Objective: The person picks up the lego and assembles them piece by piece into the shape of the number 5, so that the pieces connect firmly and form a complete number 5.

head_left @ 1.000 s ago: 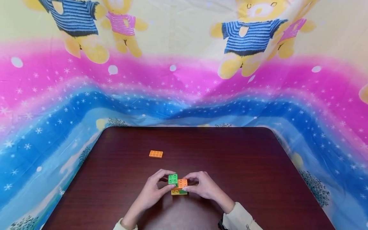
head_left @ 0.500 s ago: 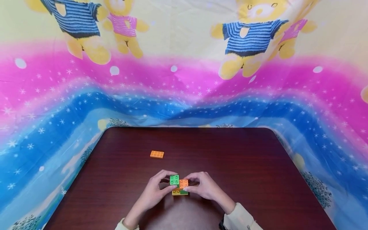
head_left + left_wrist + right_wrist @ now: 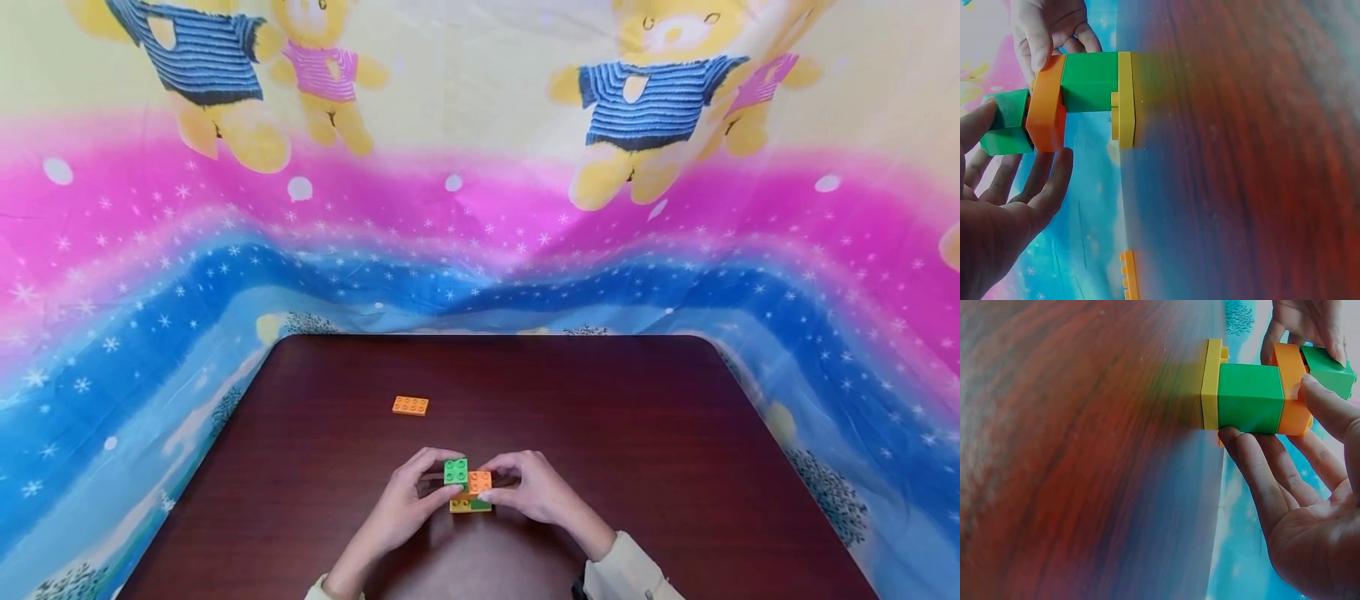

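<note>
A small stack of toy building bricks stands on the table in front of the person. Its base is a thin yellow plate (image 3: 1125,100), with a green block (image 3: 1250,399) on the plate's right part. Above that lies an orange brick (image 3: 480,482) that reaches out to the left. On the orange brick's left part sits a smaller green brick (image 3: 455,472), slightly tilted in the left wrist view, with a dark gap beneath. The left hand (image 3: 408,496) pinches this upper green brick between thumb and fingers. The right hand (image 3: 536,487) grips the orange brick, its lower fingers by the green block.
A flat orange plate (image 3: 410,406) with studs lies on the dark wooden table (image 3: 600,417), behind and left of the stack. A patterned cloth (image 3: 480,217) with bears hangs around the table's back and sides.
</note>
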A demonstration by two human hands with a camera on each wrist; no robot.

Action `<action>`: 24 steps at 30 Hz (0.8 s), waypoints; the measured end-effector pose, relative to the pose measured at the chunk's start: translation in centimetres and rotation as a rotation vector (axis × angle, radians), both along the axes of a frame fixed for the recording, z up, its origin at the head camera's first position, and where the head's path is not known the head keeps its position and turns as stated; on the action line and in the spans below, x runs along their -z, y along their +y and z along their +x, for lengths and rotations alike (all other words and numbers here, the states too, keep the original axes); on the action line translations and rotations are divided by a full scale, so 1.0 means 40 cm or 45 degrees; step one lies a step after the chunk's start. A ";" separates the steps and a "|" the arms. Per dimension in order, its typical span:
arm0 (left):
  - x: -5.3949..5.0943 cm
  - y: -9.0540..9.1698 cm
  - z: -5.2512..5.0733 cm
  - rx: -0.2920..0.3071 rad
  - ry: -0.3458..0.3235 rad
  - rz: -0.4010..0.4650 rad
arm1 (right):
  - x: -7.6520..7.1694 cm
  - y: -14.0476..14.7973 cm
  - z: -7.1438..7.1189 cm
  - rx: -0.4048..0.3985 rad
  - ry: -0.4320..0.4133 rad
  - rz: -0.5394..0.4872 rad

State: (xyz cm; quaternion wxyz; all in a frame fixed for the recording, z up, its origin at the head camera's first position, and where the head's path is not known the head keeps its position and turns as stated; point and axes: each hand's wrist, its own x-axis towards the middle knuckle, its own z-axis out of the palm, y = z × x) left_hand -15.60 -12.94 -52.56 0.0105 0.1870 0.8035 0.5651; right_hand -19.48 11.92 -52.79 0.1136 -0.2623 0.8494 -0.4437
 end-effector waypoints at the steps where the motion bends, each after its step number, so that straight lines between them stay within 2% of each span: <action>1: 0.000 0.001 0.001 0.004 -0.006 0.009 | 0.000 0.000 0.000 -0.001 0.000 -0.004; 8: 0.002 0.004 0.001 0.042 -0.073 0.056 | 0.000 0.000 0.001 0.002 -0.002 -0.010; 12: 0.004 0.004 0.001 0.037 -0.076 0.043 | 0.001 0.000 0.002 0.004 0.006 -0.012; 18: 0.008 0.004 -0.001 0.073 -0.041 0.042 | 0.004 0.001 0.001 0.002 0.012 -0.008; 24: 0.008 0.005 -0.005 0.082 -0.061 0.040 | 0.003 0.000 0.001 -0.008 0.017 -0.007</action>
